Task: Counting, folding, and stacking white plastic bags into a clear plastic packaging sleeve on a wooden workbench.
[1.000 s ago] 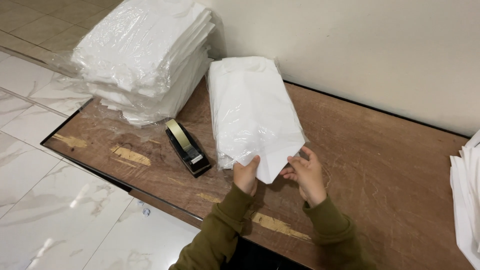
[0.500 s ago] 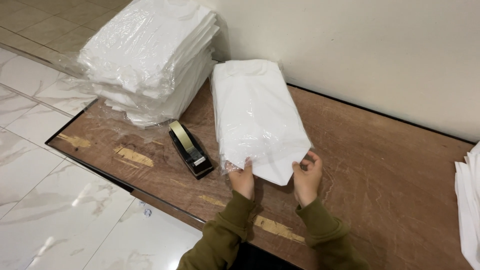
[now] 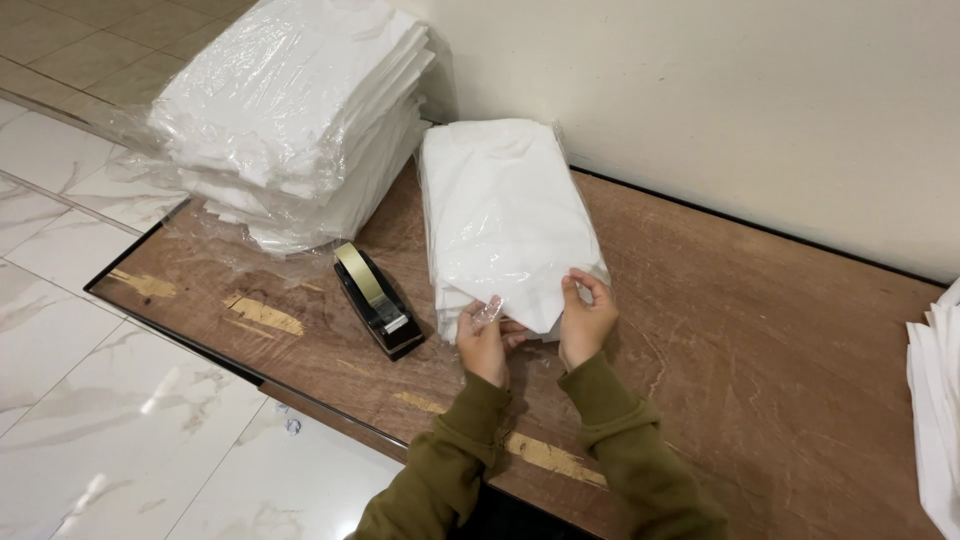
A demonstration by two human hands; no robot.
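Head view: both hands work at the near end of a white folded garment in a clear plastic bag [image 3: 505, 215], which lies flat on the brown wooden surface [image 3: 760, 330], its far end close to the wall. Left hand [image 3: 487, 340] pinches the crinkled open end of the bag between thumb and fingers. Right hand [image 3: 586, 318] grips the near corner of the bag, fingers curled over its edge (both sleeves are olive green). A black tape dispenser [image 3: 375, 298] stands just left of the bag. A tall stack of bagged white garments [image 3: 295, 110] sits at the far left of the surface.
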